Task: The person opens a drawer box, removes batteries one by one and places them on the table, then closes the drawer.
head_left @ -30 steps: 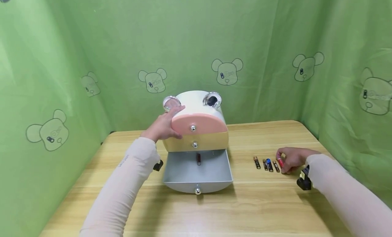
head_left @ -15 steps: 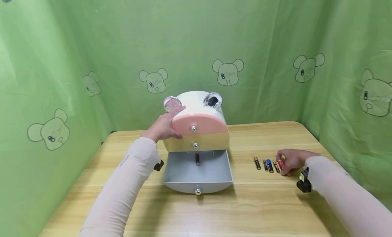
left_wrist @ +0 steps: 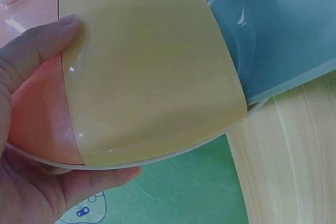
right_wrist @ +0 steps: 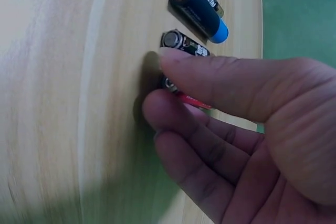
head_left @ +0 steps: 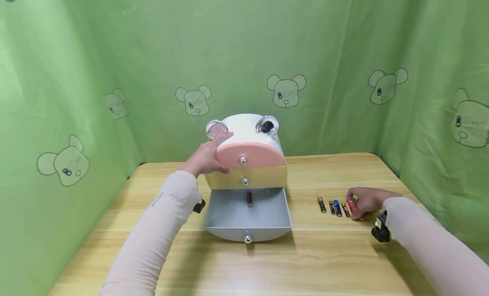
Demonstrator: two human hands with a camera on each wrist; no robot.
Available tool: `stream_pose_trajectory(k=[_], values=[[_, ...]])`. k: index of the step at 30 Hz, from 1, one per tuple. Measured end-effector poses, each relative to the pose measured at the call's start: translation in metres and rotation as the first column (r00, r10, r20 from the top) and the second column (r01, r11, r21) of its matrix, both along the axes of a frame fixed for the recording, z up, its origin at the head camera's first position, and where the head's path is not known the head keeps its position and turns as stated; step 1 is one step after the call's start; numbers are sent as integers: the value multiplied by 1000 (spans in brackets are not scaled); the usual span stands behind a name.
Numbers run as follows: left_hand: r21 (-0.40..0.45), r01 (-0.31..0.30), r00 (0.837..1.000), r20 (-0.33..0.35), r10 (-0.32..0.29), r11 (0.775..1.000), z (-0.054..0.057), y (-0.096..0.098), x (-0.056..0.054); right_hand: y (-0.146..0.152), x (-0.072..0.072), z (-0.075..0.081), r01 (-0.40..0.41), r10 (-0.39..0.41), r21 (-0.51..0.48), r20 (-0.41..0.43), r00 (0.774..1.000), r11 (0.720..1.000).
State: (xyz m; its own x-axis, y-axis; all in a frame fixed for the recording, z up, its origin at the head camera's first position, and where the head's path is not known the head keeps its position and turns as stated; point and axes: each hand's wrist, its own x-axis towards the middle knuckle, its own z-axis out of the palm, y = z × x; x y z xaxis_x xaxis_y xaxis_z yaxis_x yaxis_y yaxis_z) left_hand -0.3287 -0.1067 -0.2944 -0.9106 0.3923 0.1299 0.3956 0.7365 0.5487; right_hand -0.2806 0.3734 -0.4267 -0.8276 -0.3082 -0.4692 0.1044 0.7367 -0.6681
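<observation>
A frog-shaped drawer cabinet (head_left: pixel 244 130) with a white top stands at the table's middle. My left hand (head_left: pixel 205 157) grips its left side, thumb across the pink and yellow drawer fronts, other fingers round the side edge. Below, the grey-blue bottom drawer (head_left: pixel 229 217) is pulled out, with a dark red battery (head_left: pixel 249 199) inside near the back. On the right, my right hand (head_left: pixel 364 203) holds a red battery (head_left: pixel 352 206) between thumb and fingers, low over the table. In the right wrist view the fingers hide most of that red battery (right_wrist: pixel 194 102).
Left of my right hand lie several batteries in a row: one blue-ended battery (head_left: pixel 337 208) and black-and-copper ones, such as the leftmost battery (head_left: pixel 321 204). The wooden table (head_left: pixel 313 262) is bordered by green curtains (head_left: pixel 237 45) at the back and sides.
</observation>
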Motion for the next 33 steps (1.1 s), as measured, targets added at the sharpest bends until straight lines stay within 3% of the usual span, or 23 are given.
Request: stream_pose_trajectory(k=[12, 21, 27, 33], values=[[8, 0, 1000, 19, 0, 1000, -1, 0, -1, 2, 1, 5, -16, 18, 60, -34, 999, 998], [2, -4, 1000, 13, 4, 1000, 0, 0, -1, 3, 0, 17, -5, 5, 41, -6, 1000, 999], [0, -3, 1000, 8, 3, 1000, 0, 0, -1, -7, -3, 26, -75, 83, 78, -110, 991, 994], [2, -13, 1000, 6, 13, 1000, -1, -1, -1, -37, -6, 32, -134, 151, 98, -190, 970, 986]])
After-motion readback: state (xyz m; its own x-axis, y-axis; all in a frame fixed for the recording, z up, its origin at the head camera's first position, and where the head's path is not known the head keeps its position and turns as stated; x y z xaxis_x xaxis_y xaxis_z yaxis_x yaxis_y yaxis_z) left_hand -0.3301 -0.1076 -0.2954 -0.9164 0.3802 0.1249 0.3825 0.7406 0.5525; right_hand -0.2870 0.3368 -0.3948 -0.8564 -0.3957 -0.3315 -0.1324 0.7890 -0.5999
